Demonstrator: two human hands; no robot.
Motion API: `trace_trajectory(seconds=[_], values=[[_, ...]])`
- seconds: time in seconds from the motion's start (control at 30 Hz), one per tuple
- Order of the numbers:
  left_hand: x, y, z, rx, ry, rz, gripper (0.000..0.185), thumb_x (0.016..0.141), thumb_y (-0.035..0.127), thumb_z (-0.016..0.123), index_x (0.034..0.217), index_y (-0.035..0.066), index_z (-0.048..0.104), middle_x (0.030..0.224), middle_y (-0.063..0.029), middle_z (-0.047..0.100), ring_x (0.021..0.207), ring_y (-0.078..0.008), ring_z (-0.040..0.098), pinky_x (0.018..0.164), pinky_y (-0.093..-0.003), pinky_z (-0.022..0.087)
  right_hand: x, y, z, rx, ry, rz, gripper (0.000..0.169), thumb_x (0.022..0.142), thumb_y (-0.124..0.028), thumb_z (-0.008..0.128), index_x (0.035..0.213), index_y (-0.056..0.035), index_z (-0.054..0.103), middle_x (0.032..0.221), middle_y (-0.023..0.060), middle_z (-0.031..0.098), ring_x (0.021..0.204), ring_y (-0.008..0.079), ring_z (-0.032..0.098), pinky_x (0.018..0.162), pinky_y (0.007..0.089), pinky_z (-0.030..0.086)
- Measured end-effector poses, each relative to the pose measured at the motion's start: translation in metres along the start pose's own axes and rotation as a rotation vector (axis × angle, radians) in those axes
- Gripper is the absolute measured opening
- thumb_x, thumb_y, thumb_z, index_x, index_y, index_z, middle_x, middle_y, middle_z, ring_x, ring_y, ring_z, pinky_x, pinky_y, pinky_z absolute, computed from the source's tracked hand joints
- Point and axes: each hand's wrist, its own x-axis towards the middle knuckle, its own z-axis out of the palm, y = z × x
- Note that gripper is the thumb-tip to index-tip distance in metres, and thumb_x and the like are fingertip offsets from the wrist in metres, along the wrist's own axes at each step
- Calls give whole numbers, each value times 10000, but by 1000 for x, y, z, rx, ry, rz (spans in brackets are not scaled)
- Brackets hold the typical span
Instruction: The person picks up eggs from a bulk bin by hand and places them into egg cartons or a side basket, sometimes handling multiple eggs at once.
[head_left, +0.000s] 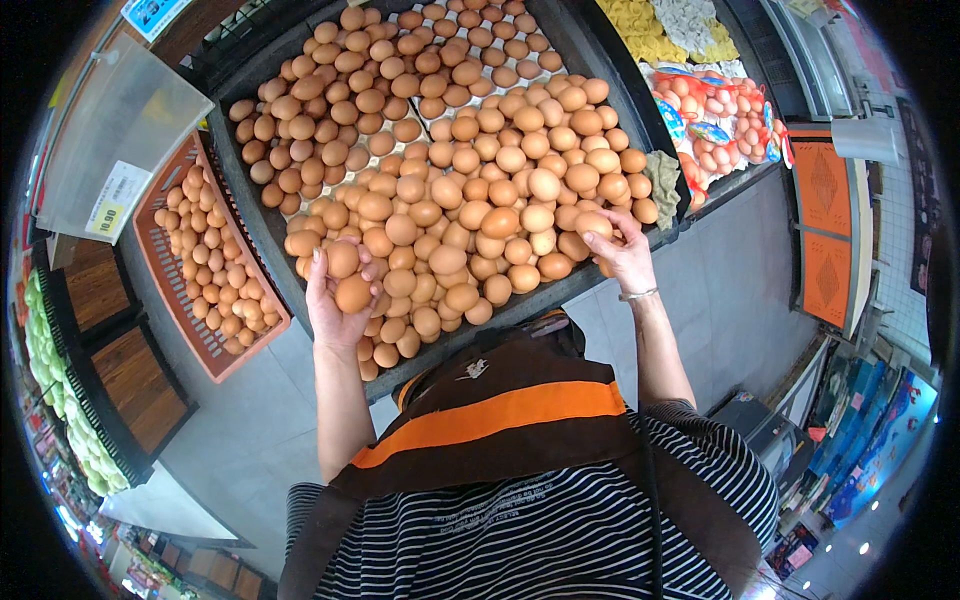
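Two brown eggs (348, 276) rest in my left hand (335, 300), palm turned up and fingers curled around them, at the near left of the pile. My right hand (621, 251) pinches a brown egg (593, 224) between thumb and fingers at the pile's right edge. Between both hands spreads a heap of loose brown eggs (448, 259) in a dark display bin (259, 244). Farther back, darker brown eggs (345, 112) lie piled over pale egg trays (381, 150). A crumpled greyish-green cloth (661, 187) lies at the bin's right corner.
An orange plastic basket (214, 367) of eggs stands on the floor at left, under a clear panel (124, 127) with a price tag. Red net bags of eggs (716, 124) sit on the right-hand stand. Orange crates (823, 217) stand farther right.
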Motion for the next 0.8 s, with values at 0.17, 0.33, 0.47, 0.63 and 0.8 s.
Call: trace_trajectory(seconds=[0.17, 0.33, 0.47, 0.63, 0.8], values=[[-4, 2, -4, 10, 30, -5, 454, 980, 468, 486, 1179, 64, 547, 971, -67, 562, 801, -161, 532, 621, -275, 468, -29, 4, 21, -315, -189, -227, 459, 728, -194, 836, 1133, -78, 653, 956, 25, 637, 799, 111, 590, 723, 278, 518], [-9, 3, -3, 10, 29, 2, 456, 977, 472, 494, 1175, 65, 549, 972, -70, 562, 799, -162, 539, 624, -278, 475, -44, -9, 88, -570, -244, -449, 459, 706, -247, 797, 1111, -90, 650, 973, 92, 633, 734, 224, 629, 707, 333, 535], [-14, 4, -9, 21, 5, 38, 475, 969, 482, 504, 1171, 54, 543, 971, -76, 560, 796, -160, 538, 626, -281, 477, -45, -10, 111, -783, -279, -456, 389, 743, -204, 764, 1091, -118, 611, 994, 93, 610, 870, 307, 647, 738, 423, 538], [-20, 7, -10, -7, 34, 56, 468, 978, 471, 489, 1169, 47, 540, 973, -75, 554, 790, -158, 524, 637, -280, 463, -43, -6, 116, -881, -241, -536, 404, 721, -187, 781, 1091, -124, 631, 1019, 64, 608, 846, 293, 655, 717, 419, 540], [-26, 13, -14, -10, 47, 79, 459, 988, 464, 470, 1167, 47, 540, 972, -74, 563, 789, -159, 524, 641, -287, 461, -43, -7, 117, -912, -246, -537, 395, 732, -189, 775, 1096, -118, 638, 1045, 66, 607, 854, 297, 654, 730, 415, 540]])
